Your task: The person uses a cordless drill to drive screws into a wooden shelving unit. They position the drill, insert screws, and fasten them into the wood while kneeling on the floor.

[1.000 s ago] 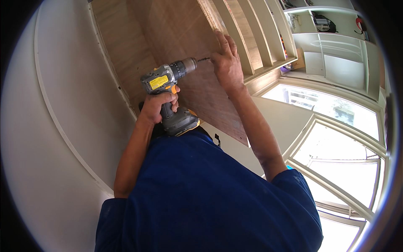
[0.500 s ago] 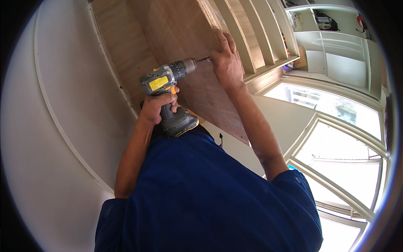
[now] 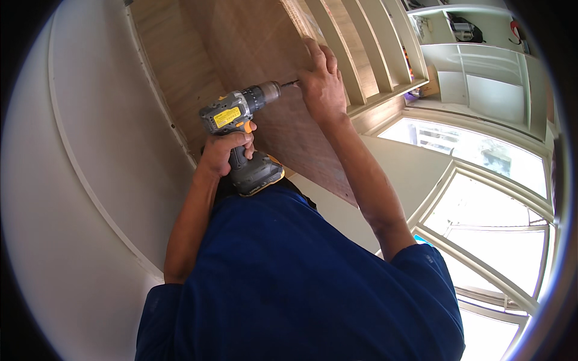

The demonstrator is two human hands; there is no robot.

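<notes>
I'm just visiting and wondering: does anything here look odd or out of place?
One thing: the drill in the left hand aims its bit toward the right hand, oddly close; whether they touch is unclear.

The person wears a plain, deep blue shirt [image 3: 313, 283] of soft, lightly creased cloth, filling the view around six o'clock. Its short, loose left sleeve [image 3: 158, 313] lies between seven and eight o'clock; the matching right sleeve [image 3: 424, 283], toward four o'clock, bears a small pale mark [image 3: 429, 259]. Both forearms, the left hand [image 3: 226, 153] and the right hand [image 3: 325, 93] are bare.
</notes>
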